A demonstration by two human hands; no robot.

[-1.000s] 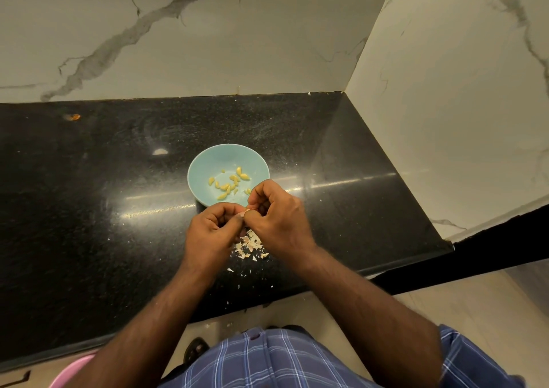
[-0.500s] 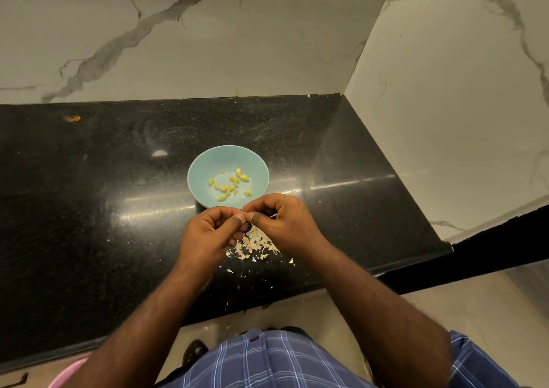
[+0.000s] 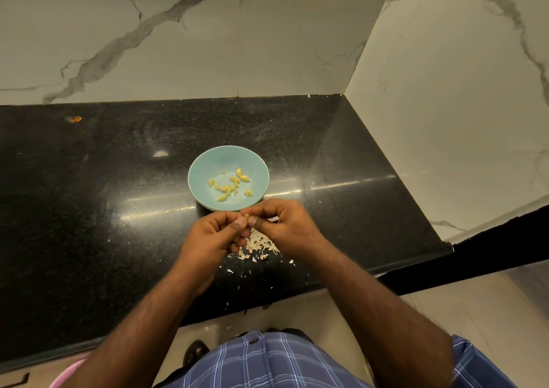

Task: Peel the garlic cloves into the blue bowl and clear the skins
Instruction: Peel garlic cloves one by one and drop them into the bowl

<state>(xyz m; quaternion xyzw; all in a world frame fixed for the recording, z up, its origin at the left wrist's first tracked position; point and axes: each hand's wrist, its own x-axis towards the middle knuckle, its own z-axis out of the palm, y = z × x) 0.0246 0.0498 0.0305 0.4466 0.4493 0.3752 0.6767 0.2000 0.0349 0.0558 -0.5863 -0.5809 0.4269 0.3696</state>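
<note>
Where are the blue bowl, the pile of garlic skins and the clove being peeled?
blue bowl (image 3: pixel 205 162): head view, bare inner wall.
pile of garlic skins (image 3: pixel 261 244): head view, pile's middle.
clove (image 3: pixel 246 216): head view, tip showing between both thumbs.

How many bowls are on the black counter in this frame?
1. The blue bowl sits mid-counter, just beyond the two hands, with peeled garlic cloves inside. A pink rim at the bottom left edge, below the counter, is too cropped to identify.
</note>
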